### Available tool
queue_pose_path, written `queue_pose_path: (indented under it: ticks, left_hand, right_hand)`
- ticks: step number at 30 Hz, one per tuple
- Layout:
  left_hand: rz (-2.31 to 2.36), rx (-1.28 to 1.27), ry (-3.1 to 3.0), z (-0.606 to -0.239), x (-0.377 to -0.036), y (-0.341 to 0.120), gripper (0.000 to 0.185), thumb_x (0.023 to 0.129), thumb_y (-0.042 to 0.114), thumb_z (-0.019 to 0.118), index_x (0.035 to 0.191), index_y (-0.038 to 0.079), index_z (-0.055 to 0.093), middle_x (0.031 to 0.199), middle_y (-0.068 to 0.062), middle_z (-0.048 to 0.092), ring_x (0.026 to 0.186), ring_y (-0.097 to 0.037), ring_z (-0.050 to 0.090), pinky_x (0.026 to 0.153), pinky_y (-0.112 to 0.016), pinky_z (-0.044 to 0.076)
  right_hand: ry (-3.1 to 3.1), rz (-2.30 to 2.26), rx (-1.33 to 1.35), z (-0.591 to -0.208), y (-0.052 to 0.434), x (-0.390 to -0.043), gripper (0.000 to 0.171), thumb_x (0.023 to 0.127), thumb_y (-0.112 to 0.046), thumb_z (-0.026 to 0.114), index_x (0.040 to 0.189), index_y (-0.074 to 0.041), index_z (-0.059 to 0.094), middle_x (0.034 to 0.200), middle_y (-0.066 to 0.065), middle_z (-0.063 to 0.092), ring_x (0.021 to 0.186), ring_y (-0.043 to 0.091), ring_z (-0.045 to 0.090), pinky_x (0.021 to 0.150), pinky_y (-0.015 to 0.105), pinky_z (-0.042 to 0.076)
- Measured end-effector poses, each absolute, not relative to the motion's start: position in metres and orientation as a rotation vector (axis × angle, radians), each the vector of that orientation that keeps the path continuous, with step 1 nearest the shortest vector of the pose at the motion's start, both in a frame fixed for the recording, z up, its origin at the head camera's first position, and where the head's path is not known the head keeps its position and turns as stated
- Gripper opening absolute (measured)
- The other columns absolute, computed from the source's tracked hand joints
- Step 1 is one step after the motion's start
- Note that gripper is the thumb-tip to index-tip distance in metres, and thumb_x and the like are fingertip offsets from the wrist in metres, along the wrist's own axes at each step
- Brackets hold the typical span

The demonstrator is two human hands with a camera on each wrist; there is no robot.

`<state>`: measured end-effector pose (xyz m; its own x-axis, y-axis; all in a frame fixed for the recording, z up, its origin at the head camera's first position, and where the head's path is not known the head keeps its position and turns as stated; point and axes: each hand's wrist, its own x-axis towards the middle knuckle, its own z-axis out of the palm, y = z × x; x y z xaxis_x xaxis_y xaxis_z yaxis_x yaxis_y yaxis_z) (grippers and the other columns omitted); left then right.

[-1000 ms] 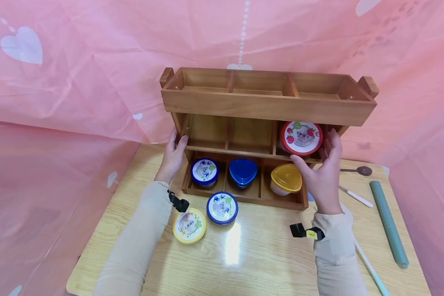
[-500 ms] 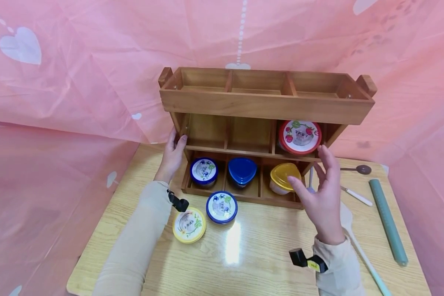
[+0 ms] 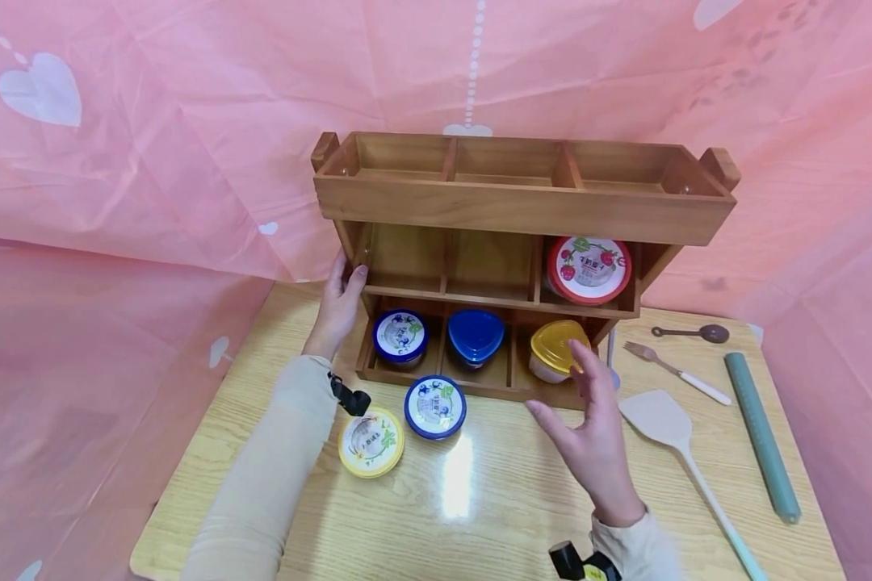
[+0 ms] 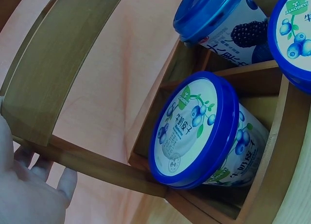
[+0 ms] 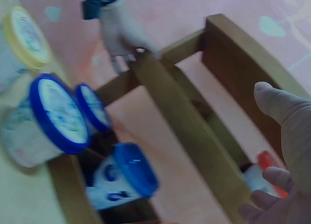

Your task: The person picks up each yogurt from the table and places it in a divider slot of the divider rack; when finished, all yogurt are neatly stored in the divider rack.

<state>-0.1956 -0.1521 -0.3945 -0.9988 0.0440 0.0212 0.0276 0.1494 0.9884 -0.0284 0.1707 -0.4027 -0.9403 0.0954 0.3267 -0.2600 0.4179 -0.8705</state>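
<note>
My left hand (image 3: 336,313) grips the left side of a three-tier wooden rack (image 3: 523,211), thumb in front and fingers behind. My right hand (image 3: 589,440) holds nothing, its thumb and fingers spread, low in front of the rack's right end. A red-lidded tub (image 3: 590,270) leans in the middle tier's right compartment. Along the bottom tier sit a blue-lidded blueberry tub (image 3: 401,336), a tub with a blue rounded-triangular lid (image 3: 476,336) and a yellow-lidded one (image 3: 556,347). On the table before them stand another blue-lidded tub (image 3: 436,407) and a yellow-lidded round tub (image 3: 371,442).
On the table's right side lie a white spatula (image 3: 657,415), a fork (image 3: 676,371), a dark spoon (image 3: 712,333) and a green rolling pin (image 3: 763,436). A pink cloth (image 3: 189,145) hangs behind the rack.
My right hand has let go of the red-lidded tub, leaving it in the middle tier, and moved down and slightly left. The left hand stays at the rack's side.
</note>
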Motion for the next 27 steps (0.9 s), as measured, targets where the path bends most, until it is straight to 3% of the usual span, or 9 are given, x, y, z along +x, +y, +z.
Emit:
queue_pose_path:
  ticks: [5, 9, 13, 16, 22, 27]
  left_hand:
    - [2.03, 0.059, 2.373, -0.394, -0.195, -0.152, 0.061, 0.106, 0.025, 0.042, 0.16, 0.023, 0.013, 0.165, -0.007, 0.018, 0.151, -0.026, 0.022, 0.123, -0.042, 0.022]
    - [2.037, 0.067, 2.373, -0.394, -0.195, -0.152, 0.06, 0.106, 0.025, 0.042, 0.16, 0.022, 0.014, 0.164, -0.008, 0.019, 0.151, -0.026, 0.022, 0.123, -0.041, 0.022]
    - [2.048, 0.076, 2.375, -0.395, -0.195, -0.152, 0.06, 0.106, 0.025, 0.042, 0.16, 0.021, 0.014, 0.164, -0.009, 0.02, 0.15, -0.027, 0.023, 0.123, -0.041, 0.022]
    - [2.046, 0.076, 2.377, -0.395, -0.196, -0.152, 0.06, 0.106, 0.025, 0.042, 0.16, 0.021, 0.014, 0.164, -0.009, 0.02, 0.15, -0.027, 0.023, 0.123, -0.041, 0.022]
    - [2.031, 0.077, 2.381, -0.395, -0.196, -0.152, 0.061, 0.106, 0.026, 0.042, 0.16, 0.022, 0.013, 0.165, -0.007, 0.019, 0.151, -0.027, 0.022, 0.122, -0.042, 0.022]
    - [2.015, 0.075, 2.384, -0.396, -0.196, -0.153, 0.062, 0.106, 0.027, 0.042, 0.16, 0.024, 0.011, 0.165, -0.005, 0.017, 0.151, -0.026, 0.02, 0.123, -0.042, 0.022]
  right_hand:
    - [-2.457, 1.513, 0.138, -0.426, 0.16, -0.027, 0.086, 0.078, -0.003, 0.082, 0.15, -0.013, 0.036, 0.149, 0.01, 0.042, 0.133, 0.012, 0.041, 0.107, 0.004, 0.029]
    - [-2.511, 1.557, 0.137, -0.439, 0.152, -0.026, 0.086, 0.079, -0.009, 0.082, 0.151, -0.012, 0.035, 0.151, 0.009, 0.04, 0.136, 0.023, 0.04, 0.107, 0.005, 0.03]
    - [-2.569, 1.617, 0.132, -0.451, 0.144, -0.027, 0.085, 0.082, -0.016, 0.081, 0.152, -0.012, 0.033, 0.154, 0.008, 0.037, 0.14, 0.028, 0.039, 0.115, 0.03, 0.036]
    - [-2.597, 1.687, 0.127, -0.462, 0.139, -0.029, 0.084, 0.083, -0.019, 0.08, 0.152, -0.012, 0.031, 0.154, 0.01, 0.036, 0.141, 0.032, 0.038, 0.114, 0.051, 0.035]
    - [-2.642, 1.729, 0.147, -0.485, 0.13, -0.034, 0.088, 0.083, -0.027, 0.081, 0.152, -0.009, 0.03, 0.151, 0.016, 0.039, 0.139, 0.036, 0.039, 0.112, 0.057, 0.036]
    - [-2.678, 1.751, 0.153, -0.499, 0.122, -0.036, 0.09, 0.08, -0.023, 0.083, 0.152, -0.01, 0.03, 0.15, 0.017, 0.04, 0.139, 0.036, 0.04, 0.111, 0.058, 0.037]
